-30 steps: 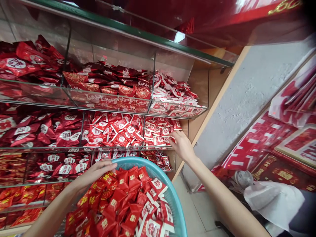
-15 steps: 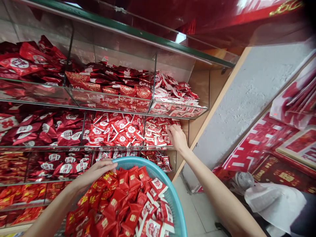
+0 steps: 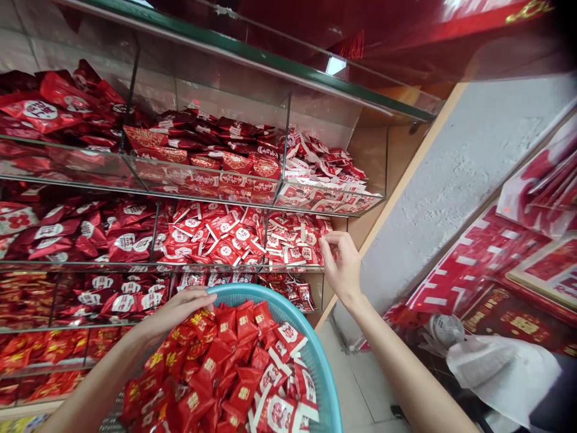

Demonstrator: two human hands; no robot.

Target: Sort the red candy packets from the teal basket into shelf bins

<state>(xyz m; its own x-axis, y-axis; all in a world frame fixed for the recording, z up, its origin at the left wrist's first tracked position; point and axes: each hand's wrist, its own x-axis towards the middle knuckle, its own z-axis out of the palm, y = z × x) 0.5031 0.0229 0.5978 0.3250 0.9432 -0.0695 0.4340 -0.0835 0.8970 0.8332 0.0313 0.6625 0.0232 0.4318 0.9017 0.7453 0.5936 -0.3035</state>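
Observation:
My left hand (image 3: pixel 178 310) grips the far rim of a round teal basket (image 3: pixel 318 361), its fingers lying over the edge onto the packets. The basket is heaped with small red sweet packets (image 3: pixel 225 373), some with white ends. My right hand (image 3: pixel 343 267) hangs just in front of the right-hand glass bin (image 3: pixel 295 243) on the middle shelf, which holds small red-and-white packets. Its fingers are loosely curled and apart, and I see nothing in them.
Glass shelves (image 3: pixel 202 186) split into bins of red packets fill the left and centre. A wooden post (image 3: pixel 396 186) and a grey wall (image 3: pixel 455 174) stand on the right. Red boxes (image 3: pixel 518 282) and a white plastic bag (image 3: pixel 500 367) lie lower right.
My right hand has drawn back out of the right-hand middle bin and turned palm up, fingers curling. My left hand stays on the basket rim.

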